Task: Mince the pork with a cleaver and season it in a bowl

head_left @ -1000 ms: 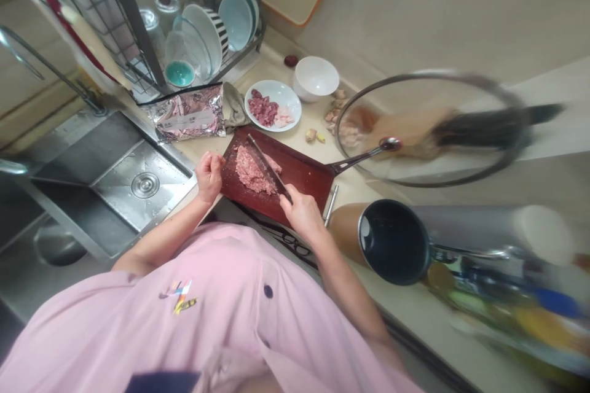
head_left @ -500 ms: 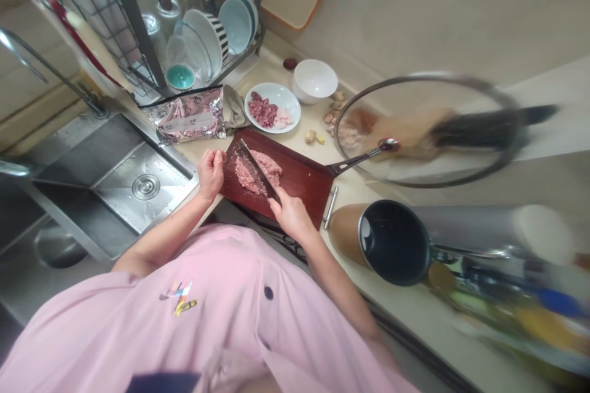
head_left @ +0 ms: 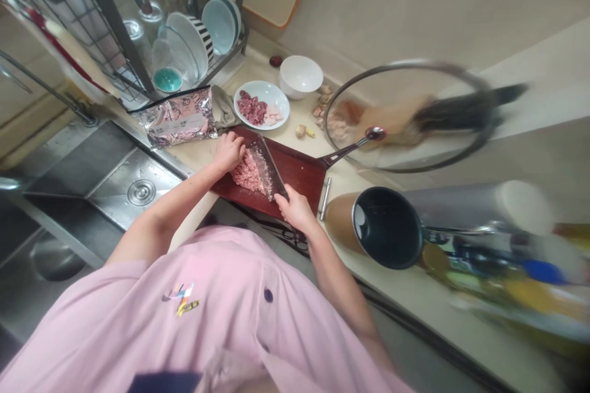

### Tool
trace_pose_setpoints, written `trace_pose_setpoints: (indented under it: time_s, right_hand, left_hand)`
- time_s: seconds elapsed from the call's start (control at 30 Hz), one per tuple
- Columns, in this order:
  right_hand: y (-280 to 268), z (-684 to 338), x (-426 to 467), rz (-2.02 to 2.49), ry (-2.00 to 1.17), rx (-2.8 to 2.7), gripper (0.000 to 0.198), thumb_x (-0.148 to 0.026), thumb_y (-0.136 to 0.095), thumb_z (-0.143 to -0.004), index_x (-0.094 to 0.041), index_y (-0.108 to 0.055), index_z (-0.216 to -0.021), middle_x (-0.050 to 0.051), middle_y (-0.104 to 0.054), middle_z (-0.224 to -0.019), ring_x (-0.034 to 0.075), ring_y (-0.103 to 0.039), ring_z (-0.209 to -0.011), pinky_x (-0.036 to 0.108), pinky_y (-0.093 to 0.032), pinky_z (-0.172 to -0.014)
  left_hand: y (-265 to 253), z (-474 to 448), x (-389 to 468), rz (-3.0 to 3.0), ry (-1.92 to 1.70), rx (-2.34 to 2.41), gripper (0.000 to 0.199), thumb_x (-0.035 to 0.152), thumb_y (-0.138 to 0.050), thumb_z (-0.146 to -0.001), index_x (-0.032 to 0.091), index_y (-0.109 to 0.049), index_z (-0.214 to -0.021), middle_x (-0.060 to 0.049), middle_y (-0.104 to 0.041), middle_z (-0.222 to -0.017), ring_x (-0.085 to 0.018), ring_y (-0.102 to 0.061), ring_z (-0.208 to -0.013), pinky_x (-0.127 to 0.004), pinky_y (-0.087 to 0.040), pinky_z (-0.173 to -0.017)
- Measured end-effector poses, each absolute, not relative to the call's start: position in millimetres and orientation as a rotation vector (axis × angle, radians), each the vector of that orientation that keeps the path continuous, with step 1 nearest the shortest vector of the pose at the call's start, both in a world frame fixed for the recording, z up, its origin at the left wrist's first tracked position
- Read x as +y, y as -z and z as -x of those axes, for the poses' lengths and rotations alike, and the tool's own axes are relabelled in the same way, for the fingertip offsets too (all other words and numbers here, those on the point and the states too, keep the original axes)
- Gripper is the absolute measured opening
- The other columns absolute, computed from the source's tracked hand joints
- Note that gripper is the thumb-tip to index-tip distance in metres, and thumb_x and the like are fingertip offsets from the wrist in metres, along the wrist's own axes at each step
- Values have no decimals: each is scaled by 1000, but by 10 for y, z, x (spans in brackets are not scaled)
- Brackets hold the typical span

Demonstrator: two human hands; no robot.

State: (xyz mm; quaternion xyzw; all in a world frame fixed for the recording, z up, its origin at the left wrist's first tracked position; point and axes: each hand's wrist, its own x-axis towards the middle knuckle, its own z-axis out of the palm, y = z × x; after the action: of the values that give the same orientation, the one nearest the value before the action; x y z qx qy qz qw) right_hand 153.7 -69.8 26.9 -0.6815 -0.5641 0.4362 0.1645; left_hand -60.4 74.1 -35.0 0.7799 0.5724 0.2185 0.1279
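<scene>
My right hand [head_left: 295,209] is closed around the handle of a cleaver [head_left: 273,167]. Its broad blade stands along the right edge of a heap of minced meat [head_left: 251,172]. The meat lies on a dark red cutting board [head_left: 302,175]. My left hand [head_left: 229,150] is at the heap's upper left side, with its fingers curled down and together at the edge of the meat. Whatever those fingertips hold, if anything, is hidden. Just behind the board, a white plate [head_left: 280,98] carries diced dark red meat [head_left: 251,109] and paler pieces [head_left: 273,115].
A sink [head_left: 110,187] lies to the left. Behind the board are a foil bag [head_left: 179,116], a white bowl [head_left: 301,77], ginger pieces [head_left: 301,131] and a dish rack [head_left: 225,60]. On the right stand a glass lid [head_left: 405,169], a spoon [head_left: 348,148] and a dark pot [head_left: 389,227].
My left hand has moved from the board's left edge to the meat, its fist loosened. The cleaver has shifted from across the heap to its right side. The view has turned slightly.
</scene>
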Motion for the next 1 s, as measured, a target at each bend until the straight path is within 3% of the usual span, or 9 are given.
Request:
trace_pose_setpoints:
  time_s: [0.13,0.27,0.37,0.57,0.83,1.0]
  right_hand:
    - [-111,-1693,-1091,1647,-1553,-837,29,-47,-58,-82,-25,-41,-89,-11,-44,-56,7,-37,-39,19,-34,-38]
    - [81,-1826,-1610,1579,-1612,-441,39,-46,-67,-74,-25,-35,-84,-13,-43,-53,4,-31,-38,16,-30,-36]
    - [193,-1807,-1801,1581,-1639,-296,42,-45,-69,-72,-25,-33,-82,-13,-44,-52,3,-30,-38,15,-29,-36]
    - [204,-1334,-1405,1517,-1704,-330,39,-42,-68,-73,-25,-34,-83,-13,-43,-53,4,-33,-38,16,-32,-36]
    - [141,-985,-1051,1348,-1894,-397,40,-40,-69,-71,-25,-34,-83,-13,-43,-53,3,-30,-39,15,-30,-36]
    - [-108,-1338,-1150,1410,-1743,-525,39,-43,-67,-73,-25,-34,-83,-12,-43,-54,4,-31,-39,17,-30,-38]
  left_hand:
    - [323,527,781,-2436,-456,1615,29,32,-43,-92,11,-64,-89,-16,-56,-101,-28,-50,-97,-43,-39,-90]
    - [298,558,686,-2487,-453,1529,30,33,-40,-93,12,-62,-88,-15,-55,-96,-28,-51,-96,-45,-38,-91]
    - [321,604,566,-2453,-503,1514,33,38,-43,-92,10,-60,-99,-16,-55,-98,-30,-51,-98,-47,-39,-93]
    - [477,589,282,-2218,-823,1534,49,39,-43,-92,8,-43,-130,-22,-49,-122,-33,-45,-116,-50,-34,-102]
    - [472,383,153,-1764,-1090,1625,36,25,-43,-89,15,-48,-123,-16,-52,-121,-27,-47,-116,-47,-34,-105]
    - [226,6,87,-1660,-1082,1452,36,24,-44,-89,15,-50,-124,-14,-56,-120,-25,-50,-115,-42,-38,-104]
